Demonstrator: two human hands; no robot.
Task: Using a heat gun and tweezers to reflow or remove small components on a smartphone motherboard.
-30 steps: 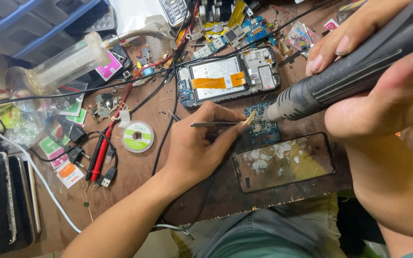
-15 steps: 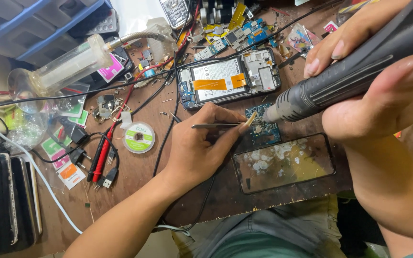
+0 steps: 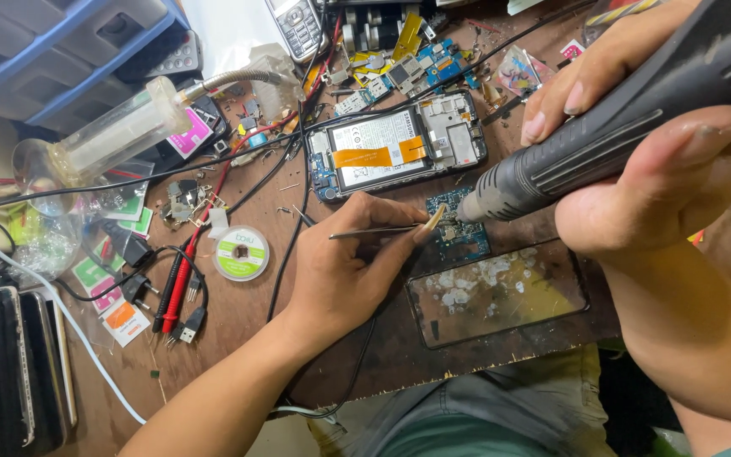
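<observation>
Two hands worked on a small blue circuit board (image 3: 458,230) on a messy brown table (image 3: 239,317).

On the left lay a green roll (image 3: 241,252) and red probes (image 3: 181,283). The left hand (image 3: 344,271) pinched thin tweezers (image 3: 374,232), tips touching the board. Behind it lay an opened phone (image 3: 395,148). A cracked glass panel (image 3: 497,292) sat just beside the board. The right hand (image 3: 636,161) gripped a thick grey tool (image 3: 628,118), its tip on the board.

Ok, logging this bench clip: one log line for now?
left hand: holds tweezers | right hand: grips hot-air handpiece | nozzle over small circuit board
</observation>
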